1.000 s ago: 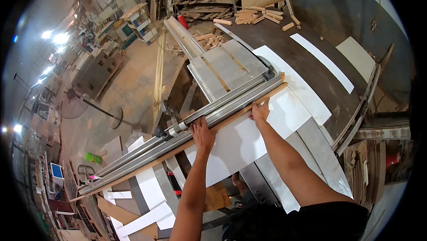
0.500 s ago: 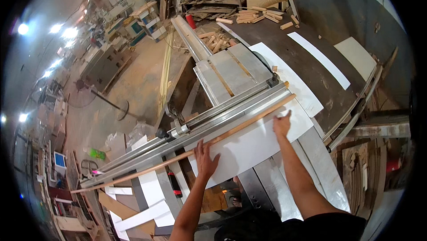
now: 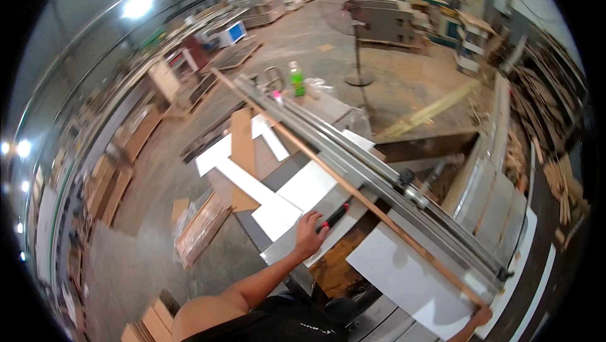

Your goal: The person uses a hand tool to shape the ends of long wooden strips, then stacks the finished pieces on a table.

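A long thin wooden strip (image 3: 353, 192) lies along the metal fence (image 3: 385, 197) of a saw table, over a white board (image 3: 404, 266). My right hand (image 3: 482, 315) is closed at the strip's near right end; the lower view edge partly cuts off its arm. My left hand (image 3: 309, 236) is off the strip, fingers apart, at the near red end of a black-and-red hand tool (image 3: 337, 216) like a utility knife. That tool rests on a grey metal bar; the fingers partly cover its end, and any contact is unclear.
White panel offcuts (image 3: 306, 187) and a brown strip (image 3: 242, 146) lie left of the hand tool. A green bottle (image 3: 296, 79) stands beyond the fence. A sliding clamp (image 3: 413, 195) sits on the rail. A plastic-wrapped bundle (image 3: 201, 228) lies at left.
The view has swung left. My left hand has left the wooden strip and moved to the black-and-red tool. My right hand has gone from the white board to the strip's end.
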The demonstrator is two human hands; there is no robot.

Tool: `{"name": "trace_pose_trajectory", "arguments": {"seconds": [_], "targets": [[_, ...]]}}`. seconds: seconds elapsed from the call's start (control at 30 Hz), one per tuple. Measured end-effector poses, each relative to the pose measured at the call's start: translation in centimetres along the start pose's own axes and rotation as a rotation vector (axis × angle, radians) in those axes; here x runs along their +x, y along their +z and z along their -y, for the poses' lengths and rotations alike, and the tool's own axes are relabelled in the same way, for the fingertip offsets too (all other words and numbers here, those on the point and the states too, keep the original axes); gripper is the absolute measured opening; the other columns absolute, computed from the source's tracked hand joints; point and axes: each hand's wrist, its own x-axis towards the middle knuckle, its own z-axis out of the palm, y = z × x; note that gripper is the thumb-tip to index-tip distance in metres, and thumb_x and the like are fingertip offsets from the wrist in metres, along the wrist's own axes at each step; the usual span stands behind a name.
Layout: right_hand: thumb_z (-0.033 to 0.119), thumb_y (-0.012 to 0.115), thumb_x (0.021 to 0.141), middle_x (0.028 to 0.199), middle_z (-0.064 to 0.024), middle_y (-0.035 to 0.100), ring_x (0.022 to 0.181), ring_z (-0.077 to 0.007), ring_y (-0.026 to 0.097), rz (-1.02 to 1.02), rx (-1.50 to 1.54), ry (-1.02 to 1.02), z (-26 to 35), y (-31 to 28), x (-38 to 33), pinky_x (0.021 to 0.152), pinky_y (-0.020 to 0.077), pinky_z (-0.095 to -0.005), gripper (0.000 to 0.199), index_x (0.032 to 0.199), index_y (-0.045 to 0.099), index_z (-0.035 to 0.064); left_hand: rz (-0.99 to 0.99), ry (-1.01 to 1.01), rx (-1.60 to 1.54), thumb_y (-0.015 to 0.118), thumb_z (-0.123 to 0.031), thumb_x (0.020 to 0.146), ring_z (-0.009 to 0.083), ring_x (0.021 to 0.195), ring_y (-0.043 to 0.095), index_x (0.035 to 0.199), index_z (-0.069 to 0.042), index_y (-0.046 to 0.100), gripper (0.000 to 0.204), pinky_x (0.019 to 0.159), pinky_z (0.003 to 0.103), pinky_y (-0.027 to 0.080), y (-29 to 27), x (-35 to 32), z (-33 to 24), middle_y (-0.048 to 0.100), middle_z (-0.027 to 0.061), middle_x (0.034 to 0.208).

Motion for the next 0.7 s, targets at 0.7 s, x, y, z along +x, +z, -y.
{"name": "trace_pose_trajectory", "arguments": {"seconds": [0.7], "targets": [[0.028,0.062,0.089,0.085,-0.0153,0.067,0.073,-0.0298,0.063,-0.311,0.108,-0.283,7.2,-20.5,-13.2,0.065,0.0512,-0.0432,0.027,0.089,0.067,0.0016,-0.166,-1.305,-1.407,0.06,-0.044,0.091,0.0185,0.058,0.05,0.084,-0.007,0.055,0.038,0.05,0.037,0.043,4.6,8.8,2.9,0.05,0.0036,0.068]]}}
